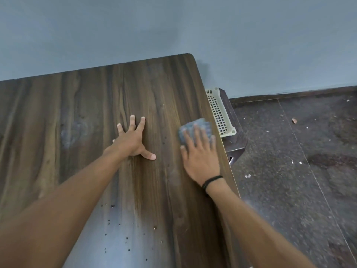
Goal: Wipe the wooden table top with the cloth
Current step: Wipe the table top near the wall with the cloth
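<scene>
A dark wooden table top (77, 113) fills the left and middle of the head view, its far edge against a blue-grey wall. A folded blue-grey cloth (195, 125) lies near the table's right edge. My right hand (201, 151) presses flat on the cloth with straight, spread fingers and covers its near part. My left hand (133, 139) rests flat on the bare wood in the middle of the table, fingers spread, holding nothing. Small water drops (116, 227) dot the near part of the table top.
A cream perforated plastic basket (219, 113) sits on a dark stool (234, 140) just beyond the table's right edge. The dark stone floor (299, 161) at the right carries scattered white specks. The wall (173, 31) runs behind the table.
</scene>
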A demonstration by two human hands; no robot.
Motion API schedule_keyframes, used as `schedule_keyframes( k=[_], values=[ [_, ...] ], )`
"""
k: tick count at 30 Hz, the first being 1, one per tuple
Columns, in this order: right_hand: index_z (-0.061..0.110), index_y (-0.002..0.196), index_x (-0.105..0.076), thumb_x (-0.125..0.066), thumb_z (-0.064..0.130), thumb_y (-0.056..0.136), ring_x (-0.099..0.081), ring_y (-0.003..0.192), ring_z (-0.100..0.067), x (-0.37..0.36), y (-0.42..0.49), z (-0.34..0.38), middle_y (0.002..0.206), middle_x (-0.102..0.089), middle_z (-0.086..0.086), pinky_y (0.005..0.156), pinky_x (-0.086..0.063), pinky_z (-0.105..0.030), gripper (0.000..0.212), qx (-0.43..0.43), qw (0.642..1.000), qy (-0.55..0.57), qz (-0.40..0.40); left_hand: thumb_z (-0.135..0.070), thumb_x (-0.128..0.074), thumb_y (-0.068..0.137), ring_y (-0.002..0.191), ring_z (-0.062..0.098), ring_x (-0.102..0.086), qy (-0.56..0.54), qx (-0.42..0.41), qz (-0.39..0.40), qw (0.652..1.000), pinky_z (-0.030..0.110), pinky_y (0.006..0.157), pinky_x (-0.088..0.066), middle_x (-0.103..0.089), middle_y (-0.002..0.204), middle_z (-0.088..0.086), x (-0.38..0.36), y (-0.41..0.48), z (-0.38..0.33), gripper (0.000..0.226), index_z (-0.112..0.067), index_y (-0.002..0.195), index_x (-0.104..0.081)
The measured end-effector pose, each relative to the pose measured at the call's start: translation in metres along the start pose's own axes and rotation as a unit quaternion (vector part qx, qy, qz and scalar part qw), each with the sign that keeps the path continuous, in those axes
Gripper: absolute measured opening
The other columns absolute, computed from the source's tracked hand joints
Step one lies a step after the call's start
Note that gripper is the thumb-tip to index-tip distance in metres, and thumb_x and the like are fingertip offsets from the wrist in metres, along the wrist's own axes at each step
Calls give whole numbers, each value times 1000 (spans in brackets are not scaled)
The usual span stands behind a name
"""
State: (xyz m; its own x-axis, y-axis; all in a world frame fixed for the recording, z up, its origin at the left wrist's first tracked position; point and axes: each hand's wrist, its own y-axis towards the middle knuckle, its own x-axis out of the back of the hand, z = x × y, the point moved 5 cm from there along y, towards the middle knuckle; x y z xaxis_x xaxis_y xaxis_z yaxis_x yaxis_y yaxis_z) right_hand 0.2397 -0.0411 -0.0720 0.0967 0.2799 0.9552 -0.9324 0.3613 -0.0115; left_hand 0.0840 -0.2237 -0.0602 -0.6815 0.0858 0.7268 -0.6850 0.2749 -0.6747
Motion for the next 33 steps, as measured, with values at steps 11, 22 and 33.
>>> schedule_keyframes(
  k=[11,22,33],
  values=[
    [37,160,-6,-16,45,106,3,155,-18,-1,88,-1,168,-4,6,123,0,-55,55,-1,1000,19,23,-57,-89,51,143,43,22,-15,-3,-2,1000,66,113,-15,36,155,-9,1,5,1,149,-39,149,22],
    [36,160,-2,-21,42,106,6,154,-24,-9,166,34,168,2,1,122,3,-54,57,27,999,2,25,-51,-88,57,142,43,24,-38,16,-37,998,69,113,-8,31,157,-3,105,81,20,142,-39,151,17],
    [41,159,-8,-20,44,106,5,154,-17,-12,241,46,168,-1,9,120,10,-49,54,45,998,13,38,-53,-88,55,141,45,26,-23,-2,-3,1000,63,116,-5,34,156,-2,131,121,13,145,-40,149,22]
  ],
)
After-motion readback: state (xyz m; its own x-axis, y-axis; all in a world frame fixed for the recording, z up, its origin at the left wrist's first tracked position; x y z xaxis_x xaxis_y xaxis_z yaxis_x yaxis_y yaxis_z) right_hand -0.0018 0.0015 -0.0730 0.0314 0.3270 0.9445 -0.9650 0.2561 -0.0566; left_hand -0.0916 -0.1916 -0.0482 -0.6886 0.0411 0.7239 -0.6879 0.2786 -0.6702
